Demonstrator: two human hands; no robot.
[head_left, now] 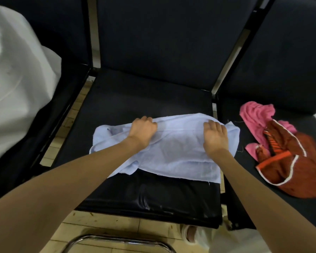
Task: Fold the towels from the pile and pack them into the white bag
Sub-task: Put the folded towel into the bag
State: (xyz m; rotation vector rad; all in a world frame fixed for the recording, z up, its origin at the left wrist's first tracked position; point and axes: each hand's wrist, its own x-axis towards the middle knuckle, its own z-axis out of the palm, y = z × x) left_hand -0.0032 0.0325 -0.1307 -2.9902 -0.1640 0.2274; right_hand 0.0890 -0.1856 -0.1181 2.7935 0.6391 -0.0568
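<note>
Both hands lie on a light blue towel (175,150) spread across the middle black seat (153,198). Left hand (143,131): fingers curled over the towel's far folded edge, grasping it near the left end of the fold. Right hand (215,136): palm down on the towel toward its right end, fingertips bent at the far edge; whether they pinch the cloth or only press on it cannot be told. Both forearms reach in from the near edge of the view.

Near foreground: a curved chrome tube (117,241) over pale floor tiles (102,225). Middle: the blue towel, partly folded, its left end rumpled and its near right corner lying flat on the seat. Right seat: the pile, a pink towel (254,115) partly under a rust-red towel (292,168) with orange stripes and white edging, well apart from the right hand. Left seat: the white bag (16,84), bulky and creased, filling that side. Far: the dark seat backs (168,37) of the row.
</note>
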